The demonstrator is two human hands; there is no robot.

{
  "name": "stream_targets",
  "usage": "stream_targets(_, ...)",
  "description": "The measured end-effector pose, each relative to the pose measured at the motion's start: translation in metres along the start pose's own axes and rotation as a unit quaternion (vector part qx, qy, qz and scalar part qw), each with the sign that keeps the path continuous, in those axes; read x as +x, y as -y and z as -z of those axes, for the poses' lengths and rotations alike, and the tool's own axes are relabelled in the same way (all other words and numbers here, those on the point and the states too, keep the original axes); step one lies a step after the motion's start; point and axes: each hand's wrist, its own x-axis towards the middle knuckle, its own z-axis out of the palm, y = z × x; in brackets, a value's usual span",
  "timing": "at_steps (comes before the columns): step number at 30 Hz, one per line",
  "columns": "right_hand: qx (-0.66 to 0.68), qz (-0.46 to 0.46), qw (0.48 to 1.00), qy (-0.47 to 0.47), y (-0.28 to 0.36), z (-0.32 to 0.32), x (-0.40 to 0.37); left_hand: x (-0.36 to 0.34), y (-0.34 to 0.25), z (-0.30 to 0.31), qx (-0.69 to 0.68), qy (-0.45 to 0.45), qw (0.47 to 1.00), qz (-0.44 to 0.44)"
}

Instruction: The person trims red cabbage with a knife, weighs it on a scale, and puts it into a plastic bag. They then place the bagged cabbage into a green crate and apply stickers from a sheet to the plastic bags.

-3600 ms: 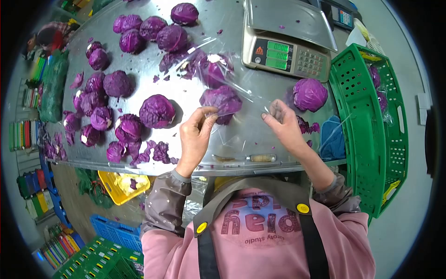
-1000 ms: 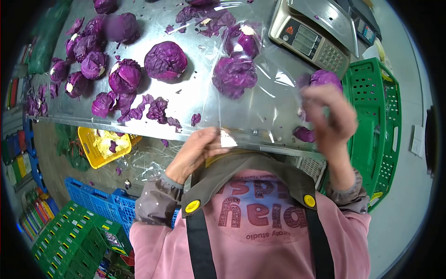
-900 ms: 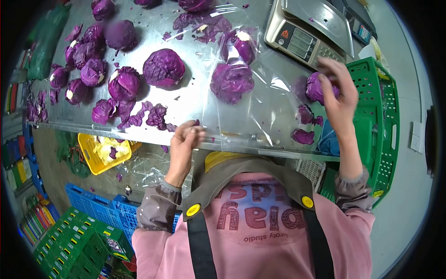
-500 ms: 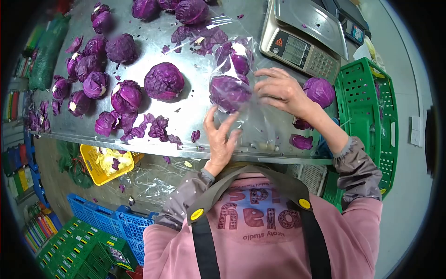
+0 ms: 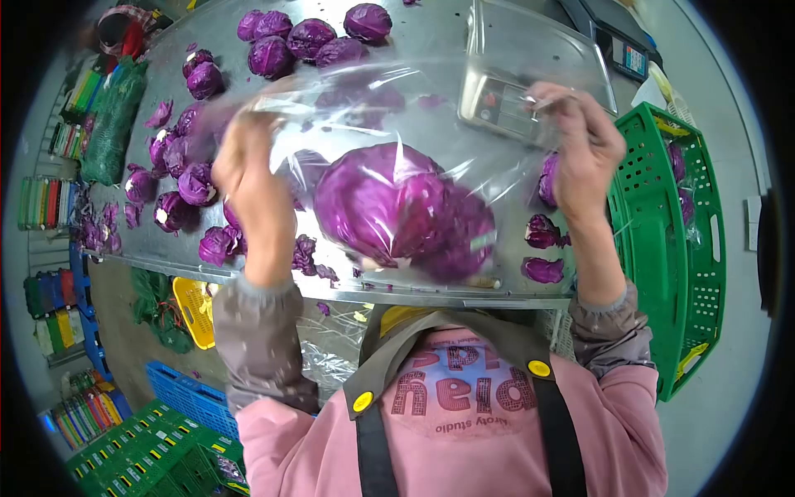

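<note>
A clear plastic bag (image 5: 431,116) is stretched between my two hands, with large purple cabbages (image 5: 385,203) inside it, near the table's front edge. My left hand (image 5: 252,161), blurred by motion, grips the bag's left side. On the other side, my right hand (image 5: 580,132) pinches the bag's upper right corner, in front of the scale (image 5: 497,103). The bag's film covers part of the scale and table. A loose cabbage (image 5: 547,178) lies beside my right wrist.
More purple cabbages (image 5: 271,56) lie at the back and left of the metal table (image 5: 422,29). Loose leaves (image 5: 543,270) are near the front edge. A green crate (image 5: 654,240) stands at the right, and a yellow basket (image 5: 195,311) below the table.
Both hands have risen and spread apart, pulling the bag wide. The bagged cabbages have come closer to the front edge and appear larger. The camera view has shifted slightly.
</note>
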Motion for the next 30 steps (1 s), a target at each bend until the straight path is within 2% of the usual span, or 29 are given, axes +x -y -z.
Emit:
stream_targets(1,0.000,0.002,1.000,-0.005,0.000,0.003,-0.006,0.008,0.007,-0.002,0.033,0.033,0.998,0.051)
stream_targets(2,0.002,-0.094,0.995,-0.018,-0.002,0.006,-0.013,0.013,0.011,-0.003,0.098,0.059,0.993,0.043)
stream_targets(3,0.005,-0.185,0.982,-0.035,-0.002,0.008,-0.016,0.004,0.008,-0.005,0.053,0.056,0.997,0.008)
stream_targets(4,0.114,-0.197,0.973,-0.045,0.014,0.009,-0.020,0.003,0.005,-0.006,0.006,0.061,0.998,0.016)
stream_targets(6,0.151,-0.221,0.962,-0.047,0.012,0.009,-0.026,-0.006,0.011,-0.011,-0.039,0.066,0.995,0.056)
stream_targets(7,0.190,-0.232,0.953,-0.049,0.011,0.010,-0.030,-0.009,0.028,-0.011,-0.082,0.020,0.987,0.139)
stream_targets(8,0.154,-0.275,0.947,-0.070,0.001,0.012,-0.037,-0.015,0.038,-0.013,-0.078,0.045,0.982,0.163)
stream_targets(9,0.127,-0.272,0.952,-0.059,-0.003,0.013,-0.046,-0.022,0.046,-0.017,-0.076,0.069,0.977,0.186)
stream_targets(11,0.171,-0.307,0.934,-0.068,-0.020,0.020,-0.074,-0.040,0.059,-0.030,-0.182,0.060,0.953,0.235)
stream_targets(12,0.167,-0.316,0.931,-0.069,-0.029,0.023,-0.088,-0.048,0.061,-0.033,-0.103,0.075,0.956,0.266)
stream_targets(14,0.190,-0.407,0.889,-0.093,-0.047,0.026,-0.112,-0.067,0.083,-0.038,-0.103,0.084,0.929,0.345)
stream_targets(15,0.188,-0.412,0.887,-0.092,-0.053,0.027,-0.123,-0.077,0.093,-0.036,-0.106,0.103,0.911,0.386)
stream_targets(17,0.212,-0.515,0.825,-0.098,-0.061,0.029,-0.146,-0.101,0.115,-0.031,-0.063,0.111,0.857,0.499)
stream_targets(18,0.208,-0.539,0.811,-0.092,-0.064,0.029,-0.157,-0.116,0.130,-0.024,-0.080,0.154,0.845,0.505)
stream_targets(19,0.206,-0.546,0.807,-0.091,-0.065,0.030,-0.165,-0.128,0.134,-0.021,-0.093,0.156,0.830,0.527)
stream_targets(21,0.163,-0.564,0.809,-0.025,-0.066,0.030,-0.175,-0.149,0.148,-0.015,-0.039,0.163,0.815,0.554)
stream_targets(22,0.127,-0.547,0.827,0.013,-0.061,0.031,-0.169,-0.150,0.146,-0.016,-0.039,0.162,0.813,0.557)
stream_targets(23,0.125,-0.550,0.825,0.013,-0.053,0.029,-0.161,-0.149,0.141,-0.018,-0.063,0.144,0.814,0.559)
stream_targets(25,-0.030,-0.433,0.899,0.051,-0.038,0.019,-0.140,-0.149,0.137,-0.017,-0.090,0.124,0.811,0.565)
stream_targets(26,-0.112,-0.342,0.930,0.075,-0.037,0.015,-0.132,-0.147,0.137,-0.016,-0.090,0.134,0.806,0.570)
stream_targets(27,-0.114,-0.342,0.929,0.077,-0.037,0.012,-0.122,-0.145,0.138,-0.015,-0.089,0.146,0.801,0.574)
stream_targets(29,-0.231,-0.377,0.885,0.149,-0.039,0.007,-0.105,-0.144,0.140,-0.014,-0.095,0.152,0.796,0.578)
stream_targets(30,-0.232,-0.378,0.884,0.149,-0.046,0.006,-0.102,-0.143,0.141,-0.014,-0.098,0.159,0.792,0.581)
